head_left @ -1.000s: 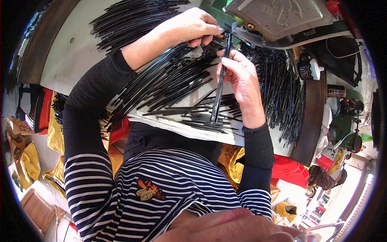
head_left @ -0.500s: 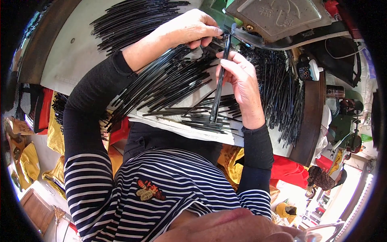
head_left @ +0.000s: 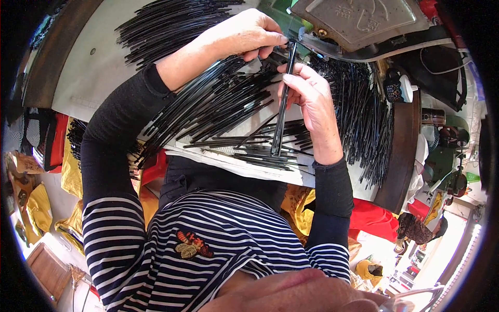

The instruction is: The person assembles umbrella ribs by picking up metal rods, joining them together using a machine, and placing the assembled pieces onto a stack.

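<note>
In my right hand (head_left: 313, 101) is a long, glossy black strip (head_left: 281, 122), gripped between thumb and fingers near its upper part. The strip slants down toward me, its lower end over loose sticks near the table's front edge. My left hand (head_left: 254, 37) is closed in a pinch beside the strip's upper end, close to a green machine (head_left: 275, 11). What sits between those fingertips is too small to make out. Thin black sticks (head_left: 208, 106) lie in a wide spread under my left forearm, and another heap (head_left: 358, 119) lies to the right of my right hand.
A grey metal machine cover (head_left: 358, 21) with raised marks overhangs the far right. More black sticks (head_left: 171, 28) are bundled at the far left. Dark wooden edges (head_left: 400, 151) bound the pale table (head_left: 78, 88). A dark cup (head_left: 397, 86) stands at the right edge.
</note>
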The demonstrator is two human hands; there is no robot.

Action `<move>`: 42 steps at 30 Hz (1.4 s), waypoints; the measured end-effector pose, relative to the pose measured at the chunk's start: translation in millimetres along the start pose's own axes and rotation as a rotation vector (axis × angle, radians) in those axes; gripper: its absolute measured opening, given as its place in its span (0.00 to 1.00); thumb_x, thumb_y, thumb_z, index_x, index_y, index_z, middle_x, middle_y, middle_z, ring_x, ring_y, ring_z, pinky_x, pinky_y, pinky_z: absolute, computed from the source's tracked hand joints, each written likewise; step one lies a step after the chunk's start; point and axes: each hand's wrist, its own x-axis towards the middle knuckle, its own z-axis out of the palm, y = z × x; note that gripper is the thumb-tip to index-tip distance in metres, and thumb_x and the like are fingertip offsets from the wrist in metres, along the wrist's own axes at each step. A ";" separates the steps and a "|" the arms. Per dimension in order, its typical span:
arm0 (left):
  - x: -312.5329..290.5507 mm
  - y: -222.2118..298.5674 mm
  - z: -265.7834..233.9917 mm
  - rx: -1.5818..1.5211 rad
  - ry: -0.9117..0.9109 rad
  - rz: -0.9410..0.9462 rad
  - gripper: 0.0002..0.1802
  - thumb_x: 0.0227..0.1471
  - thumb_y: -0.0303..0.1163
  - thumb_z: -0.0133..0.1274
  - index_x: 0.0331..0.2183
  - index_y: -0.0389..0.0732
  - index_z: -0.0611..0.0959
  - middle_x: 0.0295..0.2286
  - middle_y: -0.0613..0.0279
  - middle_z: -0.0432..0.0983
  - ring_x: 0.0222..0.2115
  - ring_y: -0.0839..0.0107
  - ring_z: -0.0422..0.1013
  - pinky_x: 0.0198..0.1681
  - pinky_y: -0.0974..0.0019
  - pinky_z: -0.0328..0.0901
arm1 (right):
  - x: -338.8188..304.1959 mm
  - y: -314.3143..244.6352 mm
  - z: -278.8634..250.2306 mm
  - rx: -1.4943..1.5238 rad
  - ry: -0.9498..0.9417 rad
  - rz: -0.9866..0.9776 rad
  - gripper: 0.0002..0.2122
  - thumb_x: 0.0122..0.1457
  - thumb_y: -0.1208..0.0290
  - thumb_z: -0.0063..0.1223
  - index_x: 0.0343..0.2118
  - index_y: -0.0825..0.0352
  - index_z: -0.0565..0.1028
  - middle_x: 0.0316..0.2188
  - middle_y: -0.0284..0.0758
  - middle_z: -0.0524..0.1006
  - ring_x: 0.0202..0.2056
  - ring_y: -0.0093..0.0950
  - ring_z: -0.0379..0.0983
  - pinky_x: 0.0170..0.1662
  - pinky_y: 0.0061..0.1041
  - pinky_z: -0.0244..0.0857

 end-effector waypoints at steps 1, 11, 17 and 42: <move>0.4 -0.1 -0.1 -0.005 -0.002 -0.013 0.16 0.52 0.38 0.49 0.35 0.33 0.78 0.12 0.69 0.67 0.07 0.86 0.57 0.09 0.81 0.51 | 0.1 -0.3 0.0 -0.002 -0.002 0.002 0.12 0.53 0.69 0.49 0.37 0.71 0.71 0.20 0.31 0.73 0.19 0.18 0.69 0.21 0.14 0.61; 0.1 -0.7 -0.2 -0.013 0.003 -0.010 0.15 0.52 0.37 0.49 0.35 0.34 0.78 0.12 0.69 0.67 0.06 0.86 0.56 0.09 0.81 0.50 | 2.0 -0.9 -1.8 -0.017 -0.021 0.003 0.12 0.53 0.69 0.48 0.38 0.71 0.71 0.20 0.32 0.74 0.19 0.18 0.69 0.21 0.14 0.62; -0.5 -1.6 2.4 -0.059 0.004 -0.034 0.16 0.51 0.38 0.50 0.34 0.34 0.78 0.12 0.70 0.66 0.07 0.86 0.56 0.09 0.80 0.49 | 0.9 0.7 -1.1 -0.034 -0.003 -0.005 0.12 0.53 0.69 0.48 0.38 0.71 0.72 0.20 0.32 0.74 0.18 0.18 0.68 0.21 0.14 0.62; -1.7 0.8 -2.6 -0.114 -0.086 0.066 0.20 0.54 0.38 0.46 0.46 0.38 0.74 0.11 0.70 0.63 0.07 0.88 0.54 0.09 0.82 0.48 | 3.4 2.6 -7.0 0.068 0.042 -0.004 0.12 0.54 0.68 0.50 0.38 0.69 0.71 0.20 0.30 0.74 0.17 0.16 0.68 0.19 0.13 0.60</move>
